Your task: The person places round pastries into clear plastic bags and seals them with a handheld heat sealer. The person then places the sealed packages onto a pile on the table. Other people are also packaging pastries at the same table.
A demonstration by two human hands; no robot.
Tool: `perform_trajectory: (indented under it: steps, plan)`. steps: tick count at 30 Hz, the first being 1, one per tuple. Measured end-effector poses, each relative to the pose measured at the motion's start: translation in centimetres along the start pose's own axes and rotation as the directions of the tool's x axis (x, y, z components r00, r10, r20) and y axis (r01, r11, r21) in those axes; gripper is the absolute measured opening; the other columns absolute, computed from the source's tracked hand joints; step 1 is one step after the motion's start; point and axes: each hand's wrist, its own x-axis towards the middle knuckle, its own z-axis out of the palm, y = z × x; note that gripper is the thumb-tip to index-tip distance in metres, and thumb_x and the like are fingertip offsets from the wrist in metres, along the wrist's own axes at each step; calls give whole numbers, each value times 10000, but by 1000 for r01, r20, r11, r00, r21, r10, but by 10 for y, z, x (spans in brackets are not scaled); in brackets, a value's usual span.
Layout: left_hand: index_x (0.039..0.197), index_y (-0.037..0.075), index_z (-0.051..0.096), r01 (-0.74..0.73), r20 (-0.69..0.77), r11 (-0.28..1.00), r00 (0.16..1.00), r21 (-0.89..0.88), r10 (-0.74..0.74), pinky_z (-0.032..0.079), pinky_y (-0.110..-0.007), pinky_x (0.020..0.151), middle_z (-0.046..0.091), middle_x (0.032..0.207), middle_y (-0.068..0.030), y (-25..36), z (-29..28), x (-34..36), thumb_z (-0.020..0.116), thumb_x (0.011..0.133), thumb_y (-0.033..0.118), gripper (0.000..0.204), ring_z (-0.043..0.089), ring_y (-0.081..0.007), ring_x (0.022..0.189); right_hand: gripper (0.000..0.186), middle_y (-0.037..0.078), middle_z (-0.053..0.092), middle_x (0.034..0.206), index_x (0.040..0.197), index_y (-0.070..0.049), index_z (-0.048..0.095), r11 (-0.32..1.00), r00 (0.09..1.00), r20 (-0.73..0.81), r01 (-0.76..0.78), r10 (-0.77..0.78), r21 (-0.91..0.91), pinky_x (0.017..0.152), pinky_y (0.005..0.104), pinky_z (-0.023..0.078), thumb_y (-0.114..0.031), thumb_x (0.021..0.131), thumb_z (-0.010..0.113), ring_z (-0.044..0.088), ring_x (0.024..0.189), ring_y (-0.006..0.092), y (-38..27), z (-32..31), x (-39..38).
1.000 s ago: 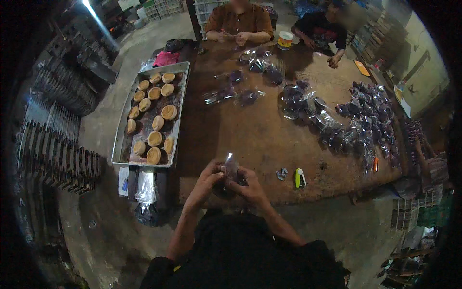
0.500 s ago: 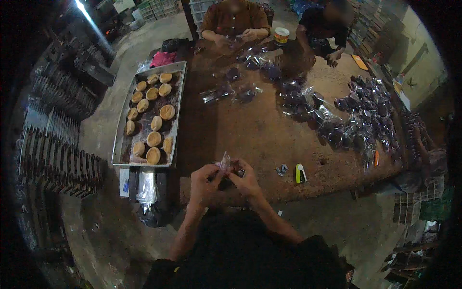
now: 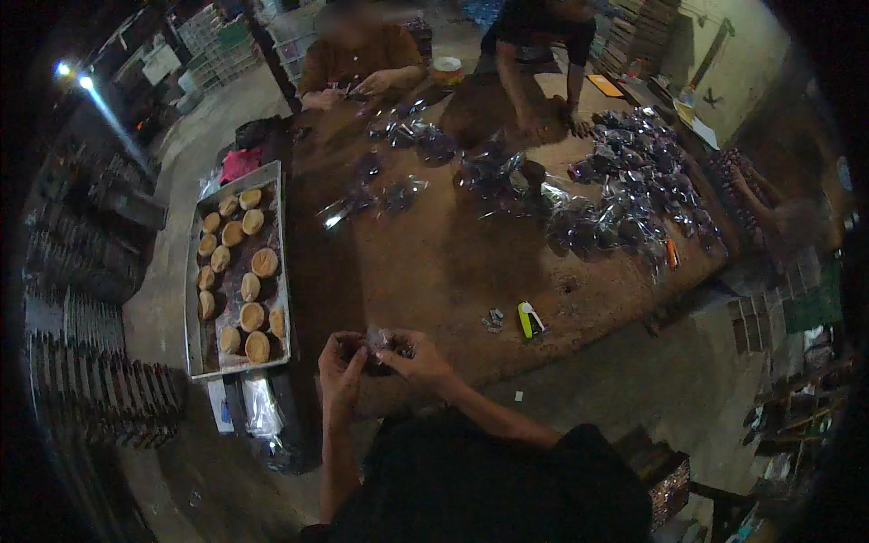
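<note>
Over the near edge of the wooden table, my left hand (image 3: pixel 341 369) and my right hand (image 3: pixel 417 364) pinch a clear plastic bag (image 3: pixel 376 338) between them. Both hands are closed on its gathered top. Something dark shows at the bag, mostly hidden by my fingers. Right of my hands lie a green and white stapler (image 3: pixel 530 319) and a few small metallic bits (image 3: pixel 493 320), perhaps staples. On the left, a metal tray (image 3: pixel 192 312) holds several round, golden-brown baked cakes (image 3: pixel 252 317).
Many clear bags with dark contents (image 3: pixel 643 176) are heaped at the table's right. Loose ones (image 3: pixel 398 193) lie farther left. Clear plastic sleeves (image 3: pixel 261 403) sit below the tray. Two people work at the far side; a round tub (image 3: pixel 447 71) stands between them. An orange object (image 3: pixel 672 253) lies beside the heap.
My view has turned, shifting the table and tray leftward. The bag's top, upright between my hands before, now sits lower among my fingers. The dark-clothed person leans farther over the table.
</note>
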Motion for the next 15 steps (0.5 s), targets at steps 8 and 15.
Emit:
perform_trajectory:
  steps: [8, 15]
  plan:
    - [1066, -30, 734, -134, -11, 933, 989, 334, 147, 550, -318, 852, 759, 1027, -147, 2, 22, -13, 709, 913, 55, 177, 716, -179, 947, 233, 31, 697, 1068, 1186, -38, 711, 989, 964, -249, -65, 97, 132, 804, 285, 541, -103, 965, 675, 629, 911, 97, 8, 1, -2]
    - [1032, -18, 743, -28, -62, 984, 997, 178, 40, 554, -310, 855, 758, 1004, -98, 13, 19, -13, 753, 913, 79, 154, 704, -154, 926, 144, 25, 695, 1029, 1107, -17, 693, 996, 991, -133, 3, 10, 91, 836, 285, 540, -67, 976, 659, 649, 957, 113, 4, -2, -2]
